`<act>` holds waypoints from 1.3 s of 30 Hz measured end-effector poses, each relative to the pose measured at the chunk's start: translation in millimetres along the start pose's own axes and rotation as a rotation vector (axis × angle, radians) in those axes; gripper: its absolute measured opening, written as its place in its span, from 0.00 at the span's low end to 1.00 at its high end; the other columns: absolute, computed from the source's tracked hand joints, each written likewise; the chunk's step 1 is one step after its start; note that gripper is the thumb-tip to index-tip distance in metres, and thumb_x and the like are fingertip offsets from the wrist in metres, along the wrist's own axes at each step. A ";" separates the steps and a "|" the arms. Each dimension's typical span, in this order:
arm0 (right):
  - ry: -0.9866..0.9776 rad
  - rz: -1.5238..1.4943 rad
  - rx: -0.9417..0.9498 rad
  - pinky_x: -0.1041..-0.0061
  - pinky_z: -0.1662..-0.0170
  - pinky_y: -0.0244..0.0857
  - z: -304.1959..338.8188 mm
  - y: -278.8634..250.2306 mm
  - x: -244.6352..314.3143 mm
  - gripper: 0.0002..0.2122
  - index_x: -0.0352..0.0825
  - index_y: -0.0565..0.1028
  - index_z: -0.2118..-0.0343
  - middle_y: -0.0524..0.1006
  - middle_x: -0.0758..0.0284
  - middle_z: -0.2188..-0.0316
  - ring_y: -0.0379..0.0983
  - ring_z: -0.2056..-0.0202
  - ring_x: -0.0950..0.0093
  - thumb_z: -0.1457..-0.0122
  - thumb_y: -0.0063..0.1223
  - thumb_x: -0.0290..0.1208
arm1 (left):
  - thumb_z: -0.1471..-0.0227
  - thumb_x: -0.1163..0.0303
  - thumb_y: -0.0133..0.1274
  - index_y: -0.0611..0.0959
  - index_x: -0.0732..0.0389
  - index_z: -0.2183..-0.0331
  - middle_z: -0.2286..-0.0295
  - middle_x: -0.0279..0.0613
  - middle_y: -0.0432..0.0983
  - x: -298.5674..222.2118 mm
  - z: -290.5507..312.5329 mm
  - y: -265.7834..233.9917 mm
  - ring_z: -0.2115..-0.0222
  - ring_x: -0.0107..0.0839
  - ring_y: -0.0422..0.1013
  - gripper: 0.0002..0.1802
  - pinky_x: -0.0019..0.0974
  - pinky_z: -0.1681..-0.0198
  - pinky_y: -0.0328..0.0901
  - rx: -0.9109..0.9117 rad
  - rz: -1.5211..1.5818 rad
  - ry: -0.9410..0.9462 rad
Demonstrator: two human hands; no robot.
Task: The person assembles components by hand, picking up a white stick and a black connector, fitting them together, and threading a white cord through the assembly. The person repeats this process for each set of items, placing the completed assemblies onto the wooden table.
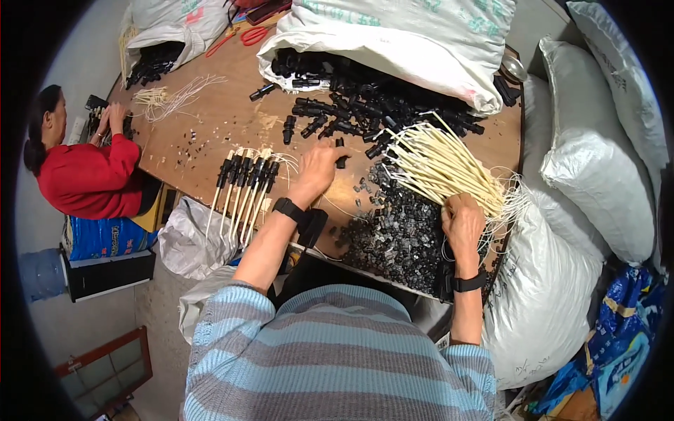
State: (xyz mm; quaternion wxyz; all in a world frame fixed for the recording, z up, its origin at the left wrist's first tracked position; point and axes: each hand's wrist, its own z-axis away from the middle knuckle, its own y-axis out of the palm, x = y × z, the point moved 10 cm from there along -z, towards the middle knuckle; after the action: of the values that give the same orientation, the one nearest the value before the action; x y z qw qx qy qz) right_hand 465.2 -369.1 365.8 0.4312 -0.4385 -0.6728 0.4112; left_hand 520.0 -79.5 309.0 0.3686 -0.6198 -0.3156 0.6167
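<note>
My left hand (pixel 319 165) is closed, with thumb and fingertips around a short black plastic tube fitting (pixel 341 153) held close above the wooden table. At the right, my right hand (pixel 463 216) curls its fingers downward beside a bundle of cream-coloured thin rods (pixel 442 165) with white wires at their near ends. What its fingertips grip is hidden. Below and left of that hand spreads a pile of small clear and dark plastic pieces (pixel 393 242). Left of my left hand, several black fittings with cream rods (pixel 246 172) lie in a row over the table's near edge.
A white woven sack (pixel 393 52) spills black fittings (pixel 337 112) onto the table (pixel 232 112). Red-handled scissors (pixel 254 35) lie at the back. Full sacks (pixel 597 147) line the right side. A co-worker in a red top (pixel 91 175) handles black parts at the left.
</note>
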 end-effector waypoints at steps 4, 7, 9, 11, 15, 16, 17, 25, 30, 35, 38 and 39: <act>-0.157 -0.170 -0.064 0.63 0.67 0.61 -5.2 -20.1 36.1 0.06 0.35 0.73 0.71 0.73 0.62 0.75 0.69 0.71 0.61 0.53 0.57 0.22 | 0.62 0.71 0.60 0.82 0.61 0.67 0.70 0.47 0.73 -40.6 29.4 -34.6 0.68 0.43 0.73 0.15 0.41 0.64 0.66 -0.360 -0.189 0.358; -0.199 -0.354 0.054 0.69 0.68 0.68 1.0 -12.0 56.9 0.11 0.36 0.76 0.59 0.77 0.60 0.71 0.74 0.72 0.61 0.46 0.54 0.24 | 0.61 0.72 0.58 0.80 0.63 0.67 0.70 0.47 0.75 -8.7 26.4 0.2 0.68 0.42 0.73 0.13 0.39 0.63 0.67 -0.033 0.449 0.061; -0.145 -0.503 0.072 0.72 0.70 0.68 5.6 -11.5 64.4 0.12 0.37 0.77 0.57 0.76 0.61 0.72 0.74 0.74 0.64 0.45 0.54 0.23 | 0.60 0.73 0.56 0.79 0.62 0.67 0.69 0.48 0.76 -20.0 35.5 -4.6 0.66 0.41 0.73 0.12 0.38 0.63 0.67 -0.072 0.450 0.186; -0.155 -0.517 0.179 0.72 0.73 0.65 10.9 -2.5 73.9 0.12 0.38 0.78 0.58 0.73 0.62 0.77 0.71 0.78 0.67 0.46 0.55 0.23 | 0.59 0.77 0.52 0.80 0.60 0.65 0.72 0.45 0.75 -36.4 44.5 -11.5 0.70 0.38 0.72 0.14 0.37 0.66 0.66 -0.107 0.481 0.357; -0.276 -0.443 0.197 0.70 0.77 0.62 20.6 5.0 101.3 0.10 0.38 0.79 0.61 0.71 0.63 0.80 0.71 0.80 0.66 0.47 0.56 0.24 | 0.58 0.79 0.48 0.80 0.60 0.64 0.73 0.45 0.74 -56.0 56.4 -7.5 0.70 0.38 0.72 0.15 0.38 0.66 0.66 -0.031 0.265 0.434; -0.272 -0.409 0.176 0.71 0.77 0.62 21.8 5.1 103.2 0.10 0.38 0.79 0.61 0.71 0.63 0.80 0.70 0.80 0.67 0.47 0.56 0.24 | 0.58 0.79 0.48 0.80 0.60 0.64 0.73 0.45 0.73 -55.7 56.9 -10.1 0.70 0.39 0.72 0.15 0.39 0.65 0.66 -0.028 0.254 0.463; -0.268 -0.374 0.156 0.71 0.77 0.62 23.7 3.9 103.1 0.09 0.38 0.79 0.61 0.71 0.64 0.81 0.70 0.80 0.67 0.46 0.56 0.24 | 0.58 0.80 0.47 0.81 0.60 0.64 0.73 0.45 0.73 -57.2 57.4 -11.3 0.70 0.40 0.72 0.16 0.40 0.65 0.67 -0.024 0.243 0.492; -0.326 -0.381 0.140 0.70 0.77 0.61 30.2 -3.0 112.3 0.12 0.39 0.79 0.59 0.69 0.64 0.82 0.69 0.81 0.68 0.49 0.60 0.28 | 0.64 0.87 0.44 0.81 0.60 0.67 0.68 0.42 0.76 -96.8 81.2 8.7 0.62 0.40 0.71 0.20 0.37 0.62 0.65 0.037 0.173 0.557; -0.057 -0.014 0.193 0.68 0.77 0.64 19.3 -13.4 68.5 0.18 0.40 0.76 0.56 0.78 0.64 0.77 0.73 0.81 0.65 0.52 0.63 0.34 | 0.61 0.83 0.49 0.81 0.49 0.63 0.76 0.34 0.69 -86.3 87.8 -37.9 0.68 0.35 0.70 0.22 0.37 0.65 0.63 -0.301 0.081 0.619; -0.110 -0.004 0.053 0.69 0.77 0.62 17.1 -10.3 89.2 0.15 0.40 0.76 0.58 0.78 0.65 0.74 0.73 0.80 0.65 0.51 0.57 0.27 | 0.54 0.73 0.52 0.80 0.41 0.59 0.80 0.32 0.64 -146.3 104.1 -41.5 0.78 0.30 0.70 0.18 0.31 0.81 0.61 -0.197 0.022 0.700; -0.152 0.089 -0.050 0.71 0.69 0.58 5.1 -46.0 92.5 0.20 0.40 0.76 0.53 0.78 0.66 0.72 0.69 0.77 0.70 0.52 0.60 0.26 | 0.53 0.71 0.51 0.80 0.40 0.62 0.80 0.29 0.65 -117.8 93.0 -54.0 0.81 0.28 0.68 0.16 0.31 0.82 0.61 -0.293 0.205 0.632; -0.076 0.072 -0.043 0.70 0.71 0.61 9.0 -35.2 72.8 0.22 0.39 0.75 0.52 0.78 0.66 0.72 0.70 0.77 0.71 0.53 0.61 0.26 | 0.53 0.71 0.51 0.80 0.40 0.62 0.80 0.29 0.65 -108.2 96.7 -48.2 0.81 0.28 0.68 0.16 0.31 0.82 0.61 -0.293 0.199 0.625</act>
State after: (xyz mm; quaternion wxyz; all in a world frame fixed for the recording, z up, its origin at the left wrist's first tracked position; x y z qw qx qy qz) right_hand 430.7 -311.6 412.0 0.3805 -0.4557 -0.6812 0.4284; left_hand 422.3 -139.0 410.5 0.2924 -0.8526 -0.2107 0.3784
